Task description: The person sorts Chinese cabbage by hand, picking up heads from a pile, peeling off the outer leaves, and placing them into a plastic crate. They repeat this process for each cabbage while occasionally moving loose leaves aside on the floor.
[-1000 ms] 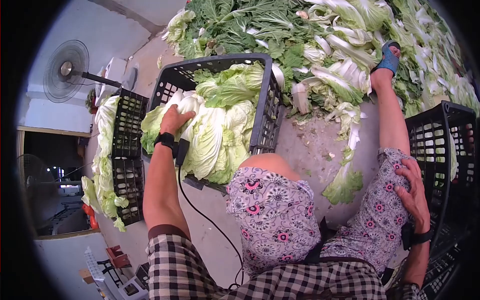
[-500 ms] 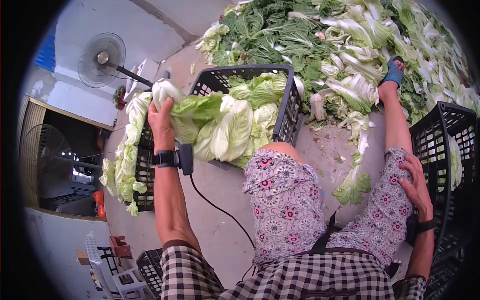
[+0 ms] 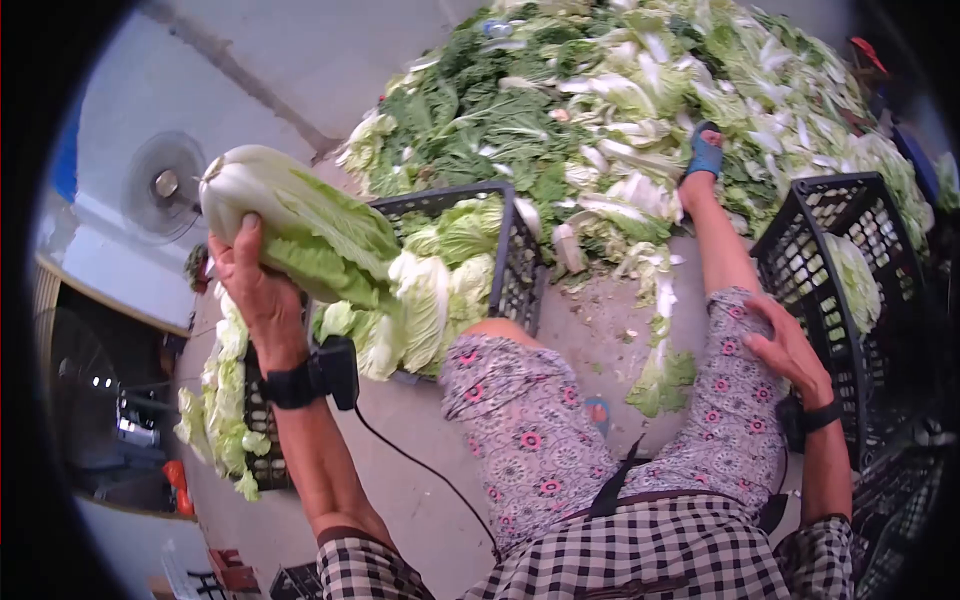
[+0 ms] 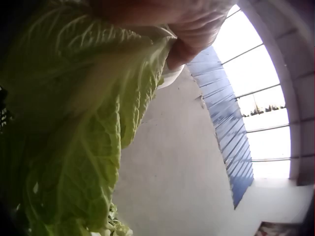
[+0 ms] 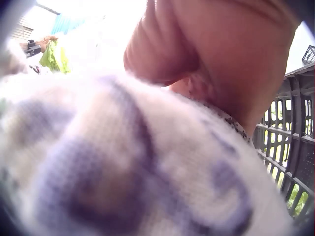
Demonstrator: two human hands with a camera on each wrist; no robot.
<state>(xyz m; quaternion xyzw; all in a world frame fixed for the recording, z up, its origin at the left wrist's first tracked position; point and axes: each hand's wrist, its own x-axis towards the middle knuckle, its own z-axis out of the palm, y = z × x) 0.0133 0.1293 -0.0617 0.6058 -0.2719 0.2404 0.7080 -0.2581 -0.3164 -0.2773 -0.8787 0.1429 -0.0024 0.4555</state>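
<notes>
A napa cabbage [image 3: 300, 215] with a pale white base and green outer leaves is held up in front of the fan. My left hand [image 3: 262, 295] grips it near its white base, the thumb lying along its near side. Loose green leaves [image 4: 69, 132] hang below the hand in the left wrist view. More napa cabbages [image 3: 425, 300] lie in the black crate [image 3: 522, 260] just beyond the left knee. My right hand [image 3: 790, 345] rests on the right leg, over the flower-patterned trousers [image 3: 735, 400], with relaxed fingers.
A large heap of cabbage leaves [image 3: 520, 130] covers the floor ahead, with the right foot [image 3: 706, 150] at its edge. Another black crate [image 3: 810, 220], holding a cabbage [image 3: 850, 280], stands at the right. At the left are a fan [image 3: 165, 185] and more crated cabbages [image 3: 225, 400].
My left hand has taken hold of a napa cabbage in the crate, lifted it out leftward, and raised it closer to the head camera. The right hand stays on the leg.
</notes>
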